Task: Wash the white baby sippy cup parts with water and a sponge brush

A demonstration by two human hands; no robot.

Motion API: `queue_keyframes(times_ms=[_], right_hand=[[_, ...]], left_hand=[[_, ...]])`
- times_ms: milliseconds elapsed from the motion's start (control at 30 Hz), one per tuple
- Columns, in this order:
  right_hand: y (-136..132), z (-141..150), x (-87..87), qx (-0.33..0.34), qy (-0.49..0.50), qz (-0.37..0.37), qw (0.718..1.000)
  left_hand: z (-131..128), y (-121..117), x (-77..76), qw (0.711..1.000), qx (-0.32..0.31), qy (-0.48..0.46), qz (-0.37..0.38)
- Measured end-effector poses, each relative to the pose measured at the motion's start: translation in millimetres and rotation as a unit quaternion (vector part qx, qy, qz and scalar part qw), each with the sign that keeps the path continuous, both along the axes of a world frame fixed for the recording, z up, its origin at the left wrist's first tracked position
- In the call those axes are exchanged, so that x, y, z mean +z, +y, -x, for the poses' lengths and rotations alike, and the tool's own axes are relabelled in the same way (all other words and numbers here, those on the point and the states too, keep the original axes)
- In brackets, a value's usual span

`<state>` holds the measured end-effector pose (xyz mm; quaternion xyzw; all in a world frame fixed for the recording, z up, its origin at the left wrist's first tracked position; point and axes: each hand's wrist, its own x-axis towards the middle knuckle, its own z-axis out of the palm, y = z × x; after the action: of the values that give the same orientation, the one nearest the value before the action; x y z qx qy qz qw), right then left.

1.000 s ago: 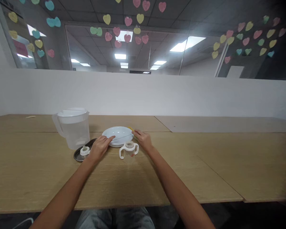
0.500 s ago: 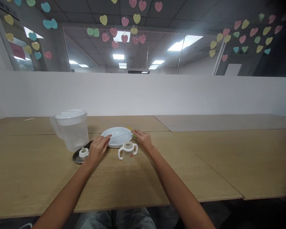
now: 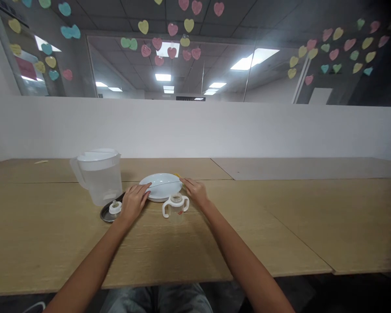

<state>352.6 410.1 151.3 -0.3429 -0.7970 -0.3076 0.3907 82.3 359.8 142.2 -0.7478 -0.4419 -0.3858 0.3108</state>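
A thin dark wire point(image 3: 164, 184) with a yellow-green end point(image 3: 177, 175) stretches over a white oval plate point(image 3: 164, 199) between my hands. My left hand point(image 3: 134, 201) is at the wire's left end, fingers closed at the plate's left rim. At the right rim, my right hand point(image 3: 195, 191) is closed around the wire near its yellow-green end. The wire's exact kind is too small to make out. Just in front of the plate stands a clear baby bottle point(image 3: 176, 212), topless, with two white handles. My left hand partly hides a dark metal tray point(image 3: 104, 216).
A white bottle collar with a nipple point(image 3: 115, 207) lies on the tray. Behind it stands a translucent lidded pitcher point(image 3: 102, 180) holding water. A small flat pale piece point(image 3: 41, 161) lies at the far left of the wooden table point(image 3: 263, 230). A white wall point(image 3: 215, 130) bounds the back.
The view has shifted very slightly. Both hands keep nearly the same place at the plate's rims, with the wire still stretched between them.
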Motion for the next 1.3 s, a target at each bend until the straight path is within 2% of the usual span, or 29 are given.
queue_keyframes(times_ms=[333,667,867,967,1167,1300], right_hand=[[-8,4,6.8,0.041,-0.021,-0.057,0.997],[-14,1,12.5,0.057,-0.089,-0.129,0.986],[-24,7,21.7,0.082,-0.060,-0.176,0.979],[-27,11,26.4,0.057,-0.029,-0.187,0.980],[-25,10,25.8,0.010,0.059,-0.143,0.988],[-20,9,21.2,0.016,0.060,-0.106,0.992]], left_hand=[[-3,-4,6.7,0.999,-0.008,0.026,-0.043],[-13,-2,0.7,0.989,-0.046,0.116,-0.080],[-13,-2,-2.2,0.992,-0.051,0.070,-0.094],[-13,-4,-0.9,0.994,-0.055,0.022,-0.087],[-7,-6,3.6,0.990,-0.054,-0.089,-0.092],[-3,-8,5.8,0.990,-0.046,-0.103,-0.089]])
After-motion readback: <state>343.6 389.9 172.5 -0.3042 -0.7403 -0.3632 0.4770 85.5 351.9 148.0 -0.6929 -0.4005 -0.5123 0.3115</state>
